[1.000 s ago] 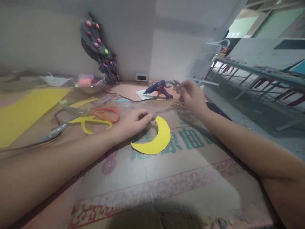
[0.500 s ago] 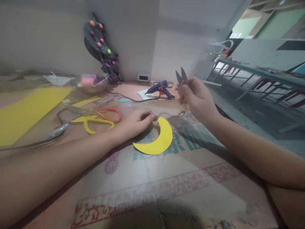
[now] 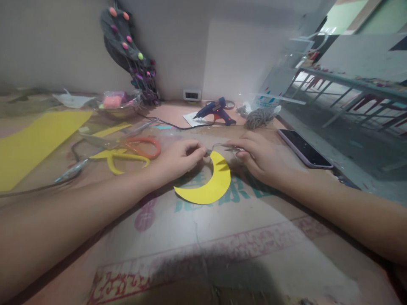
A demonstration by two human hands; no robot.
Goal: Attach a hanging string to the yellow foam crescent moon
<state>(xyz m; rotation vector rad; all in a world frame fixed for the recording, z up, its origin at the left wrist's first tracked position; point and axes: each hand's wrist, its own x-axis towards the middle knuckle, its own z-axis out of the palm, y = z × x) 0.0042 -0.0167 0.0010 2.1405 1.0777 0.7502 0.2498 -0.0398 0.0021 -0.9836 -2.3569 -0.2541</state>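
Observation:
A yellow paper crescent moon lies flat on the printed cardboard. My left hand pinches its upper tip, where a bit of grey yarn shows at the fingertips. Just to the right, my right hand is closed around small thread snips. Their blades point left toward the yarn and sit above the moon's upper end, casting a shadow on it. Whether the blades touch the yarn I cannot tell. The handles are mostly hidden in the fingers.
Orange-and-yellow-handled scissors lie left, near a yellow sheet. At the back are a blue glue gun, a grey yarn ball, a small clock and a decorated grey moon. A phone rests at the right.
My right hand has come down and left, bringing the snips from upright in the air to beside the moon's tip. The yarn ball and phone now show fully. My left hand keeps its pinch.

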